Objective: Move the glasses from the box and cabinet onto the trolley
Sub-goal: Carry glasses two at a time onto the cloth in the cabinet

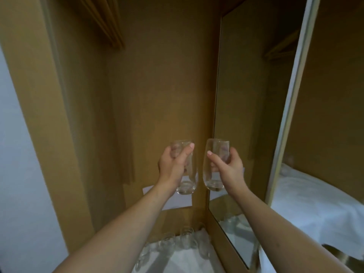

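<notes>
Glasses are in both hands, one each, held up side by side in front of the brown back wall (pixel 163 75) of an open cabinet. Left hand (pixel 173 164) wraps its fingers round the upper half of a clear stemless glass (pixel 187 174), thumb lying across the side nearest the camera, the thick base pointing down. Right hand (pixel 229 166) holds a second clear glass (pixel 213 166) the same way, fingers curled behind it and thumb pressed on the front; this one leans slightly, rim toward the right. The two glasses are just beside each other, not touching. Behind and below the left glass a pale sheet of paper (pixel 177 201) lies against the cabinet wall. Lower down, more clear glasses (pixel 185 239) stand clustered on a white cloth (pixel 187 261) at the bottom edge of the view, blurred. To the right a tall mirror panel (pixel 252 115) reflects the cabinet interior and white fabric.
</notes>
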A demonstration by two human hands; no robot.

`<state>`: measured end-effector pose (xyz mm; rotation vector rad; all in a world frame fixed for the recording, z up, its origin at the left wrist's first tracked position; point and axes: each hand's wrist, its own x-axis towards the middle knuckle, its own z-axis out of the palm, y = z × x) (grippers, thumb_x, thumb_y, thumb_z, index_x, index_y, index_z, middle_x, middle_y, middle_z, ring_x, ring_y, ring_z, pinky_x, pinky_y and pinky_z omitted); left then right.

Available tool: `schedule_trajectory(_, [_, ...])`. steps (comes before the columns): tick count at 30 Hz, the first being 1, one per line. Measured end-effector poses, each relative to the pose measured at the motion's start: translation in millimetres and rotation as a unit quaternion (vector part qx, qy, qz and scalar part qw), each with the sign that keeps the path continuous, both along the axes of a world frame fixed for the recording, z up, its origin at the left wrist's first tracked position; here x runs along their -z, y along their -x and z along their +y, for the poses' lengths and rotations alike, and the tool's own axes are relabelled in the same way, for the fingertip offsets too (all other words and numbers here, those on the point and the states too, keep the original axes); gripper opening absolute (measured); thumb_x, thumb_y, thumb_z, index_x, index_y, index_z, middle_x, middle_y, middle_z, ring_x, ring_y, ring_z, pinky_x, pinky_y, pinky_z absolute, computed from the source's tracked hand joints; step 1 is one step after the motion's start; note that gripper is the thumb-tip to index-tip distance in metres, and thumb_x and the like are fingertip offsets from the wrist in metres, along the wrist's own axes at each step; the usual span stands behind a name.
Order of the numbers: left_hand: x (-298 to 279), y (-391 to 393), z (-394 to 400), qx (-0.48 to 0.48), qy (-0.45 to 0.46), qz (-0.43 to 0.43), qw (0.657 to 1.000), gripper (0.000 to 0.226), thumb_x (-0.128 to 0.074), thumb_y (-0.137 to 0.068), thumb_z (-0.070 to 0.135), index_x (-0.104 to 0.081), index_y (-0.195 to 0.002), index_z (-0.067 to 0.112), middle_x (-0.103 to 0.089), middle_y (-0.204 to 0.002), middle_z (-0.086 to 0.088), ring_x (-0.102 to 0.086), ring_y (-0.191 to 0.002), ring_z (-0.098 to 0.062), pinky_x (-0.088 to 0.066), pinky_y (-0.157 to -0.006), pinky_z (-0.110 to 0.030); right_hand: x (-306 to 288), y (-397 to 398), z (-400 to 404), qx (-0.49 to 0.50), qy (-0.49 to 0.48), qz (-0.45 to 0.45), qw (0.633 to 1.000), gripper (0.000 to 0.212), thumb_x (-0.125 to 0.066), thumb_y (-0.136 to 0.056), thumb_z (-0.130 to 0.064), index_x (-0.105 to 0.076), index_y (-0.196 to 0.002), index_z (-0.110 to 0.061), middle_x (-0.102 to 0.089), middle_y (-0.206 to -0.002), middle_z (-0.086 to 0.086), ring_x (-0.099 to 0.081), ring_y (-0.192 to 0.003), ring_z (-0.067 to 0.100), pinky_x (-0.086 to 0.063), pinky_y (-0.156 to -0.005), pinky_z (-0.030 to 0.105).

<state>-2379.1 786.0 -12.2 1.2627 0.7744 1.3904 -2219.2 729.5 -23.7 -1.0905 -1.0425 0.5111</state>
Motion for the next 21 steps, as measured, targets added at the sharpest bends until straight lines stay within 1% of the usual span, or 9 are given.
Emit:
schedule_trajectory(3, [1,-7,-17,0.01,-0.003,0.006,1.0,0.061,-0.085,-0.066,0.059,-0.062,-0.104,0.017,-0.058,-0.087,-0.005,-0.055,-0.068,-0.018,-0.048,-0.064,-0.037,-2,-9,-18,-0.002,-0.009,-0.003,1.0,0.054,-0.083,-0.081,-0.036,-0.059,-0.123,-0.014,-0.07,-0.103,0.017,-0.071,-0.094,0.033,-0.062,-0.082,0.045])
schedule_trajectory(5, [0,-14,-27,0.009,-0.009,0.013,1.0,0.056,-0.085,-0.068,0.056,-0.062,-0.102,0.019,-0.057,-0.09,-0.006,-0.055,-0.071,-0.018,-0.047,-0.065,-0.037,-3,-16,-30,-0.008,-0.02,0.0,1.0,0.046,-0.083,-0.081,-0.034,-0.061,-0.118,-0.02,-0.071,-0.102,0.015,-0.072,-0.092,0.029,-0.063,-0.077,0.037])
schedule_trajectory(9, [-4,-38,-48,0.0,-0.024,0.024,0.999,0.051,-0.084,-0.073,0.053,-0.064,-0.105,0.019,-0.065,-0.096,-0.003,-0.06,-0.081,-0.019,-0.049,-0.065,-0.036,0,-38,-50,-0.014,-0.036,-0.001,0.999,0.039,-0.085,-0.081,-0.031,-0.063,-0.113,-0.024,-0.071,-0.098,0.015,-0.073,-0.087,0.025,-0.062,-0.072,0.035])
schedule_trajectory(11, [-8,-56,-60,-0.001,-0.027,0.026,0.999,0.05,-0.084,-0.076,0.05,-0.064,-0.108,0.018,-0.07,-0.101,-0.007,-0.063,-0.078,-0.021,-0.05,-0.065,-0.038,0,-54,-61,-0.02,-0.042,-0.013,0.999,0.042,-0.086,-0.079,-0.034,-0.063,-0.113,-0.026,-0.073,-0.094,0.007,-0.073,-0.084,0.018,-0.06,-0.07,0.029])
schedule_trajectory(12, [-11,-66,-67,-0.001,-0.029,0.023,0.999,0.05,-0.084,-0.077,0.049,-0.064,-0.109,0.017,-0.071,-0.101,-0.008,-0.063,-0.076,-0.022,-0.049,-0.064,-0.039,-2,-63,-68,-0.022,-0.043,-0.024,0.999,0.044,-0.086,-0.077,-0.038,-0.063,-0.113,-0.028,-0.073,-0.092,0.005,-0.073,-0.084,0.019,-0.059,-0.07,0.029])
schedule_trajectory(13, [-15,-76,-74,0.001,-0.031,0.018,0.999,0.048,-0.084,-0.078,0.047,-0.064,-0.109,0.016,-0.071,-0.099,-0.008,-0.061,-0.072,-0.022,-0.048,-0.062,-0.038,-4,-72,-75,-0.022,-0.044,-0.035,0.998,0.047,-0.086,-0.075,-0.044,-0.063,-0.113,-0.031,-0.073,-0.091,0.005,-0.073,-0.084,0.021,-0.06,-0.07,0.03])
schedule_trajectory(15, [-22,-99,-88,0.007,-0.03,0.004,1.0,0.046,-0.084,-0.08,0.043,-0.063,-0.108,0.013,-0.067,-0.087,-0.004,-0.056,-0.065,-0.019,-0.044,-0.056,-0.032,-11,-93,-90,-0.019,-0.041,-0.046,0.998,0.052,-0.085,-0.068,-0.052,-0.063,-0.113,-0.035,-0.074,-0.091,0.004,-0.074,-0.085,0.024,-0.061,-0.072,0.033])
schedule_trajectory(17, [-28,-125,-103,0.018,-0.026,-0.01,0.999,0.048,-0.084,-0.081,0.04,-0.062,-0.109,0.008,-0.062,-0.079,-0.002,-0.051,-0.06,-0.017,-0.04,-0.051,-0.028,-16,-117,-107,-0.01,-0.034,-0.033,0.999,0.057,-0.085,-0.064,-0.056,-0.064,-0.112,-0.034,-0.075,-0.092,0.002,-0.073,-0.086,0.025,-0.063,-0.076,0.041])
schedule_trajectory(21, [-36,-178,-136,0.047,-0.046,0.009,0.998,0.048,-0.085,-0.078,0.044,-0.061,-0.105,0.013,-0.061,-0.084,-0.003,-0.053,-0.062,-0.015,-0.041,-0.051,-0.027,-22,-172,-145,0.01,-0.029,-0.036,0.999,0.058,-0.086,-0.063,-0.058,-0.065,-0.107,-0.027,-0.074,-0.095,0.006,-0.072,-0.09,0.031,-0.062,-0.08,0.051])
